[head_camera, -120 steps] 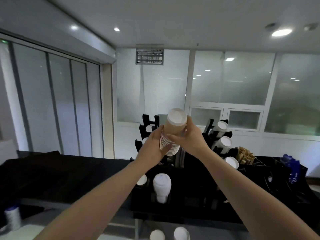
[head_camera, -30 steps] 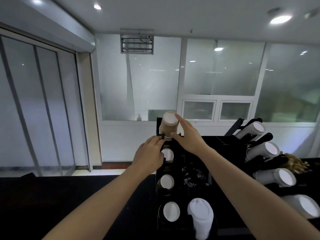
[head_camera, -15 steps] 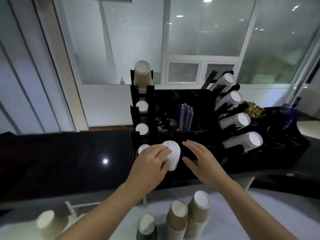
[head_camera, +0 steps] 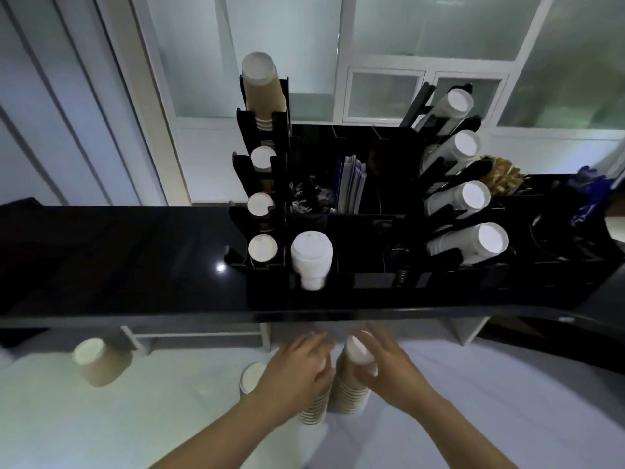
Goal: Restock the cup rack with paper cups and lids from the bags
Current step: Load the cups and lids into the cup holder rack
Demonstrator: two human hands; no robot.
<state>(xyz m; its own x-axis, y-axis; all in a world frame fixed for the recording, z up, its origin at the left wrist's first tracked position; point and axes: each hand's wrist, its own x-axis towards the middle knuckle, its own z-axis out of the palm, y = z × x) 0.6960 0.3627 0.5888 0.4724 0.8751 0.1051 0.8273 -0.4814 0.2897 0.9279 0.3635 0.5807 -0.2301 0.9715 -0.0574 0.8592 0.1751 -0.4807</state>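
Your left hand [head_camera: 297, 370] and right hand [head_camera: 389, 370] each clasp an upright, base-up cup stack [head_camera: 350, 387] just below the counter edge [head_camera: 304, 314].

Both hands [head_camera: 297, 370] [head_camera: 389, 370] low, fingers curled

Cup rack [head_camera: 355, 228]: on the far desk [head_camera: 118, 258], right of its middle.
Rack's left column: four cup stacks, tallest [head_camera: 263, 89] farthest.
Lid stack [head_camera: 311, 258]: just right of the nearest one.
Near desk [head_camera: 101, 418]: two cup stacks [head_camera: 348, 390] under both hands; a lone cup [head_camera: 98, 362] far left.
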